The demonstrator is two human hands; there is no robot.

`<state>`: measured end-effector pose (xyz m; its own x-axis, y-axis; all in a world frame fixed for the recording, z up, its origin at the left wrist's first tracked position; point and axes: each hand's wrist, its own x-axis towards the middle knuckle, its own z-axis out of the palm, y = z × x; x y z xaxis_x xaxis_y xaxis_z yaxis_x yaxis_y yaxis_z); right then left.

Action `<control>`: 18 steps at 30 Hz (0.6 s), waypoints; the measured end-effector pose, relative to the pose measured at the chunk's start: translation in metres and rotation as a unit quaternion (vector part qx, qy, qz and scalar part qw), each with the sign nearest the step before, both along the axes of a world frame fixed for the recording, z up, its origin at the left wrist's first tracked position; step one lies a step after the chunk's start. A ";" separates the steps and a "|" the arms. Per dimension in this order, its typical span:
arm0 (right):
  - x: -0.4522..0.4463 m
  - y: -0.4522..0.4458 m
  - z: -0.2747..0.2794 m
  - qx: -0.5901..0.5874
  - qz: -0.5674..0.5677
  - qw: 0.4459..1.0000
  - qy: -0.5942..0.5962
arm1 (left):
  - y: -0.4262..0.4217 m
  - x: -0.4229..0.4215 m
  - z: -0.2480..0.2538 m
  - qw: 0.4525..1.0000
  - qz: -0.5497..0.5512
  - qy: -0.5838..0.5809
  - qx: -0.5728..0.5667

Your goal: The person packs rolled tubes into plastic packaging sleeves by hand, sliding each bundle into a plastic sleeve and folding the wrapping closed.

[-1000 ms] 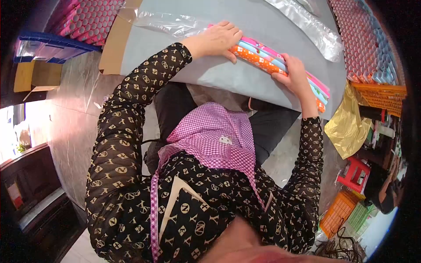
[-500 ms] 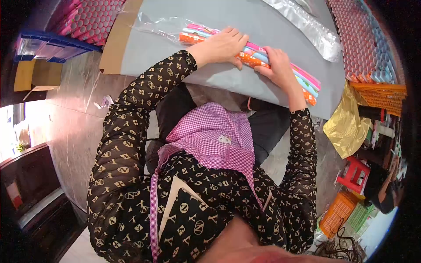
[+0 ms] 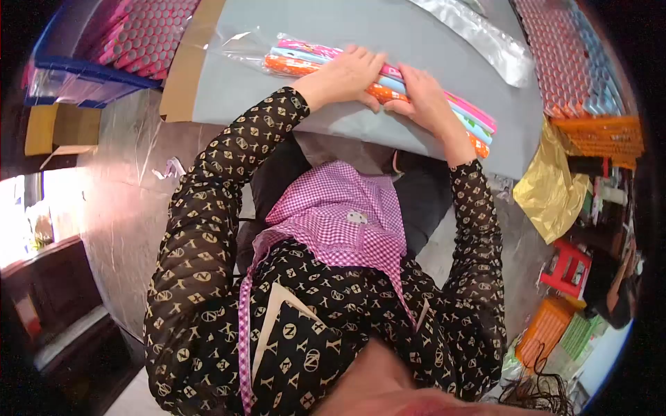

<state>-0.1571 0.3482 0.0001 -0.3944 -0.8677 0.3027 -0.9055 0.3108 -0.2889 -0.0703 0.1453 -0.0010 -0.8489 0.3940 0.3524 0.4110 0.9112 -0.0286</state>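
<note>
while the rolls [image 3: 392, 84] lie slantwise on the grey tabletop [image 3: 312, 19], my left hand [image 3: 349, 75] and right hand [image 3: 428, 105] clasp them around the middle, thumbs nearside; i judge them light, stiffish, slippery in clear film [image 3: 238, 46], best held mid-length.

1. Rolls [image 3: 390, 83], towards 1 o'clock: smooth, glossy.
2. Film [image 3: 239, 45], 11 o'clock: clear, shiny, crinkled plastic.
3. Tabletop [image 3: 326, 21], 12 o'clock: smooth, matt.
4. Gold sheet [image 3: 551, 184], 3 o'clock: creased, foil-like.
5. Apron [image 3: 336, 208], centre: matt cloth.
</note>
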 end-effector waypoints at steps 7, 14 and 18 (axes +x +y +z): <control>-0.015 0.091 0.016 0.079 -0.023 0.997 -0.004 | -0.002 0.006 0.002 1.000 0.019 -0.021 0.012; -0.003 0.135 0.014 0.058 -0.043 0.997 -0.006 | 0.007 0.020 0.013 0.997 0.020 -0.079 0.019; -0.001 0.143 0.010 0.050 -0.042 0.997 -0.030 | -0.001 0.026 0.013 0.997 -0.004 -0.073 0.029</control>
<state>-0.1585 0.4916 0.0102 -0.4824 -0.8550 0.1904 -0.8568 0.4153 -0.3056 -0.0440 0.1441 0.0117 -0.8901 0.3827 0.2476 0.4134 0.9066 0.0851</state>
